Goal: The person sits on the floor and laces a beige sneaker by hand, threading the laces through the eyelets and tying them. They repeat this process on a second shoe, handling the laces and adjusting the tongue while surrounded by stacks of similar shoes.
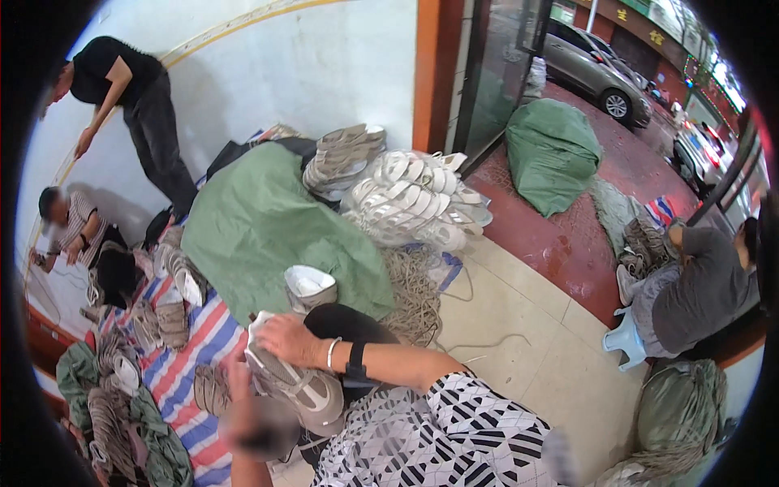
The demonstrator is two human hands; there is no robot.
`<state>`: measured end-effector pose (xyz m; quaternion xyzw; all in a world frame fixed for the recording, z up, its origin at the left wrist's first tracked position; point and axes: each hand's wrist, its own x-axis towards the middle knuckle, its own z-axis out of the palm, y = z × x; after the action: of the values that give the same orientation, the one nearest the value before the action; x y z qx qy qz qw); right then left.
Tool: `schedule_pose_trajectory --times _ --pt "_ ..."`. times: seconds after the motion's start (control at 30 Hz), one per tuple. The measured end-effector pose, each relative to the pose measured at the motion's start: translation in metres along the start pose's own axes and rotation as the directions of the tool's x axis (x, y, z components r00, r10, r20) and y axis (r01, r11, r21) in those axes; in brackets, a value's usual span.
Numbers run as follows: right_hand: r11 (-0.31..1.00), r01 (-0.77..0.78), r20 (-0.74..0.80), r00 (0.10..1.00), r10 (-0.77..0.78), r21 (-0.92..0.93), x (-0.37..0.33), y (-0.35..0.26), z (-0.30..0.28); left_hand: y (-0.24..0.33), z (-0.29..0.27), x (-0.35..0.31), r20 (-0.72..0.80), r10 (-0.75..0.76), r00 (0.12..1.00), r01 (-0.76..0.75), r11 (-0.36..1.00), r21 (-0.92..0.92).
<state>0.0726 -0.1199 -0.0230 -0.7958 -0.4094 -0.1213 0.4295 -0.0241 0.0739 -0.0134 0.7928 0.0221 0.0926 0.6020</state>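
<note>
A beige-grey sneaker (318, 403) rests over my lap, its toe or heel end pointing toward me. My right hand (290, 339), with a bracelet and a dark band on its wrist, is closed over the shoe's far end. Along the shoe's left side is my left hand (240, 381), blurred, so its fingers do not show clearly. A lone shoe upper with a white lining (310, 284) lies just beyond my right hand, on the edge of a green sack (260, 215). More beige uppers (213, 390) sit left of my left hand.
Stacked white shoes (422, 195) and tangled cord (412, 292) lie beyond the sack. A striped sheet (182, 381) covers the floor at left. Two people are at the left wall; another sits on a blue stool (623, 339) at right. A second green sack (553, 154) stands outside.
</note>
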Motion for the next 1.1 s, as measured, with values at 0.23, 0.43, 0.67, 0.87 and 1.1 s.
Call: schedule_pose_trajectory --times 0.23,0.43,0.67,0.87,1.1 --pt "0.980 -0.199 -0.028 0.980 0.199 0.011 -0.006 -0.002 -0.013 0.023 0.031 0.024 0.210 -0.181 0.961 0.226 0.949 -0.218" --pt "0.954 -0.294 -0.016 0.956 0.293 -0.057 -0.030 0.008 -0.031 -0.009 0.050 0.045 0.106 0.092 0.990 -0.110 0.976 0.187" --pt "0.959 -0.211 0.030 0.975 0.221 -0.190 -0.051 0.013 -0.049 -0.016 0.062 0.036 -0.002 0.229 0.973 -0.180 0.772 0.610" --pt "0.957 -0.079 0.101 0.989 0.110 -0.278 -0.055 0.008 -0.055 0.013 0.075 0.013 -0.063 0.411 0.910 -0.272 0.703 0.657" --pt "0.965 -0.229 0.023 0.972 0.234 -0.126 -0.033 -0.006 -0.037 0.029 0.086 -0.013 -0.089 0.274 0.958 -0.154 0.748 0.646"
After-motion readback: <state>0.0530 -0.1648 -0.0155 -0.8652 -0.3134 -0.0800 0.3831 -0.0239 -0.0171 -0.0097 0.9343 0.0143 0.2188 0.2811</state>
